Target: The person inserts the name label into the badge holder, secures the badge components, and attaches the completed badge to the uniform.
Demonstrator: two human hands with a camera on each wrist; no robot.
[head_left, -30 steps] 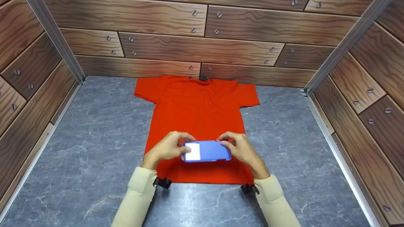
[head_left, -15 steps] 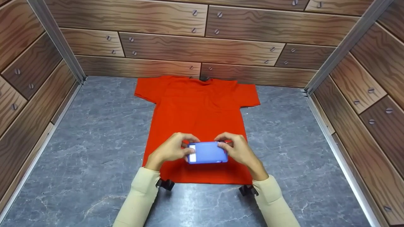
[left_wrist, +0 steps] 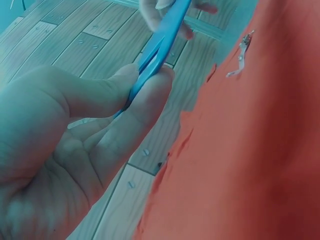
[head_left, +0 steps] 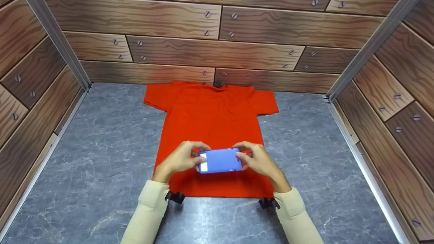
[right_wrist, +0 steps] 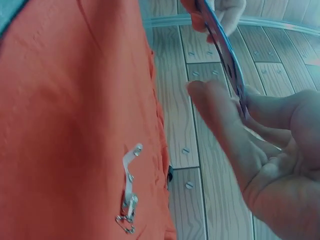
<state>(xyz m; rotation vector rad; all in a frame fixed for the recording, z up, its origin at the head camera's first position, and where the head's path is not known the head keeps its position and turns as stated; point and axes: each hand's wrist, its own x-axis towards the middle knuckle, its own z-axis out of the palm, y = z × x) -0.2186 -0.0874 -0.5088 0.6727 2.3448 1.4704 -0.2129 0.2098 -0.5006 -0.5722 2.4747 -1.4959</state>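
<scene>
A flat blue card holder (head_left: 222, 160) with a white strip at its left end is held level above the red T-shirt (head_left: 213, 115). My left hand (head_left: 181, 158) pinches its left end between thumb and fingers. At the right end my right hand (head_left: 256, 158) has its thumb on the face and fingers behind. Seen edge-on in the left wrist view, the holder shows two thin layers with a slit. One finger of the right hand stands off the holder in the right wrist view. A small strap with a metal clip (right_wrist: 129, 185) lies on the shirt, hidden in the head view.
The shirt lies flat, sleeves spread, on a grey marbled table (head_left: 112, 142). Wood-print panels (head_left: 176, 51) wall the back and both sides, with metal posts in the corners. A small dark object (head_left: 218, 84) sits by the shirt's collar.
The blue part has slid left over the white area, which has narrowed. The holder looks shorter and tilts slightly, its right end a little higher. Both hands keep their grip; the shirt stays put.
</scene>
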